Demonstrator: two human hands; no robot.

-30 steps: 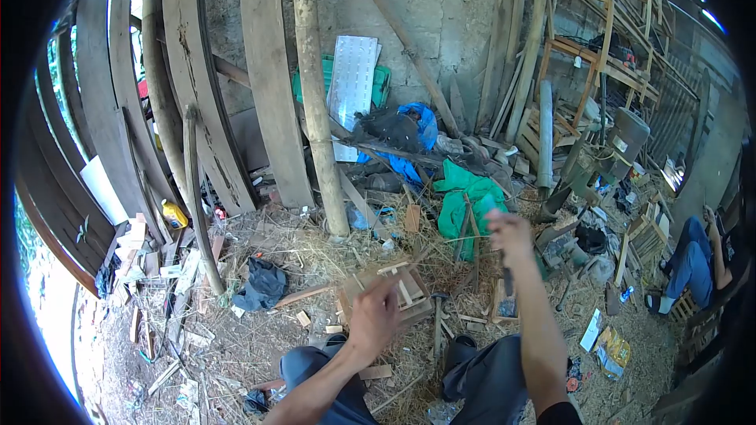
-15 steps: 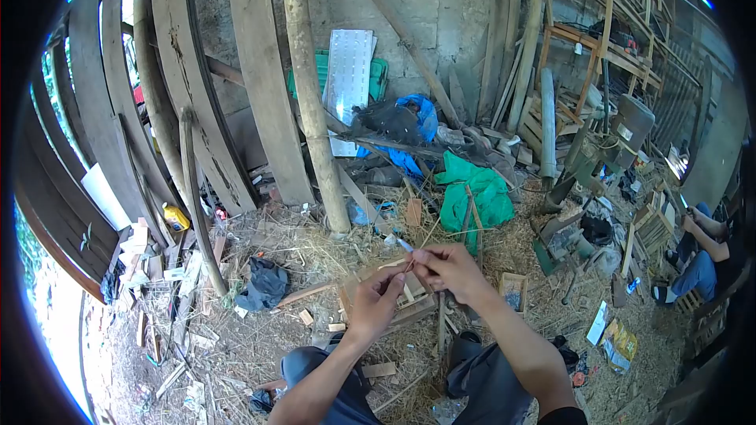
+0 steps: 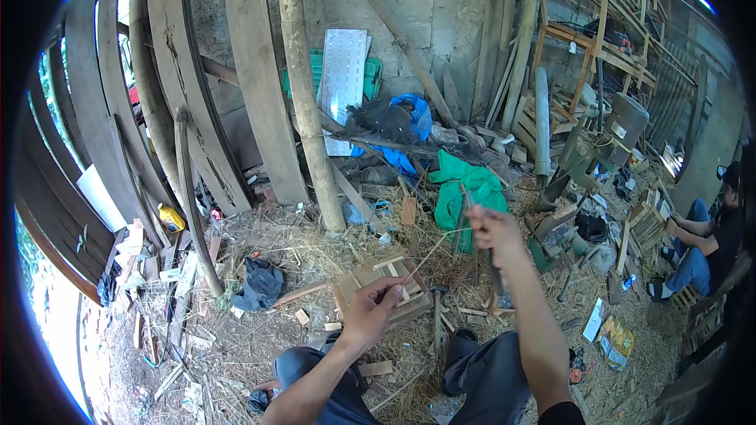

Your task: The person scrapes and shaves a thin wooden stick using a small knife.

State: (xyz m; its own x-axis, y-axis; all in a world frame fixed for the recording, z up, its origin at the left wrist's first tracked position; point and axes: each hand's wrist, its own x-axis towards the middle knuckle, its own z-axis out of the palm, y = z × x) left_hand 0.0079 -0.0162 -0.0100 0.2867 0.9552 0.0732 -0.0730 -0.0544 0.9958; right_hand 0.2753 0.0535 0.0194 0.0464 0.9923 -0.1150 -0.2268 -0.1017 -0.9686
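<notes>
Pinching a thin pale strip [image 3: 430, 254] between thumb and forefinger of the left hand [image 3: 370, 315]. Slanting up from there toward the right hand [image 3: 500, 238], far end close to those fingers; cannot tell whether touching. Clenched, on the right, around a slim dark tool [image 3: 495, 274], pointing down below the fist and too blurred to make out in detail.

Behind the left fingers, low down in front of the knees, a wooden block [image 3: 409, 312] with pale strips on top. Just to the right of that, a hammer [image 3: 438, 315], handle toward the feet. Partly hidden behind the right forearm, a small wooden box.

Farther out, among straw and wood scraps on the ground [image 3: 260, 354]: to the left, a crumpled black bag [image 3: 261, 283] and, near upright planks, a yellow bottle [image 3: 171, 217]; straight ahead, a green sack [image 3: 472, 177], backed by blue plastic and a block wall [image 3: 421, 8]. To the right, a yellow packet [image 3: 617, 342]. At the far right edge, seated low in blue trousers, another person [image 3: 697, 264].
</notes>
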